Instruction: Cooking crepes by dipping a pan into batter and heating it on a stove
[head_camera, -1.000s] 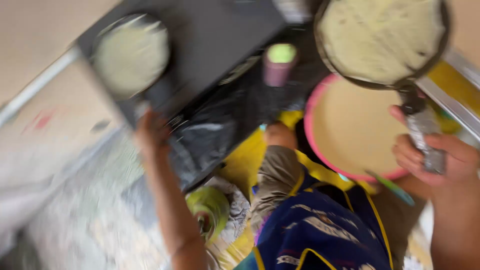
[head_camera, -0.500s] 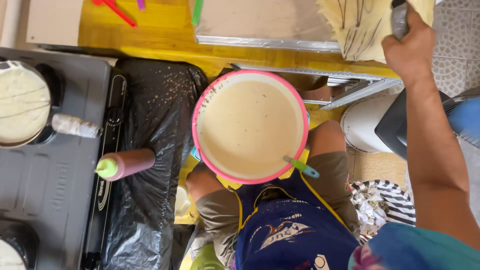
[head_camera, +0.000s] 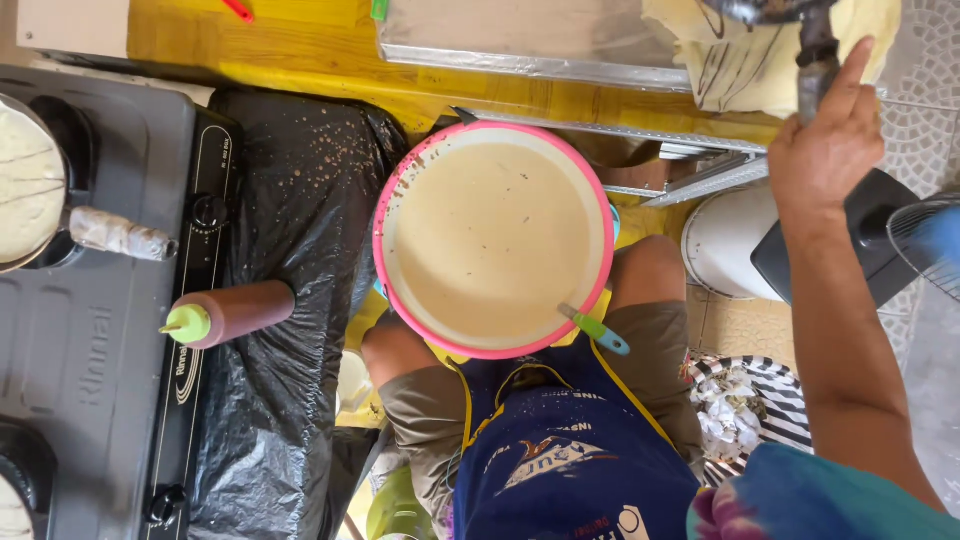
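Observation:
My right hand (head_camera: 825, 140) grips the dark handle (head_camera: 815, 55) of a pan (head_camera: 768, 8) at the top right, index finger stretched along it. The pan is tipped over a pile of thin pale crepes (head_camera: 735, 65) lying at the end of a metal tray (head_camera: 520, 35). My left hand is out of view. On my lap sits a pink-rimmed bowl (head_camera: 385, 195) full of beige batter, with a green and blue ladle handle (head_camera: 595, 328) leaning on its near edge.
A grey gas stove (head_camera: 95, 330) stands at the left with a pan of crepe (head_camera: 25, 180), its handle wrapped in foil. A brown squeeze bottle with a green cap (head_camera: 225, 315) lies on black plastic sheet (head_camera: 290, 200). A fan (head_camera: 925, 240) and a white lid (head_camera: 725, 240) are at the right.
The pan in my right hand went from above the pink bowl to the crepe pile at the top right. My left hand left the stove pan and dropped out of view.

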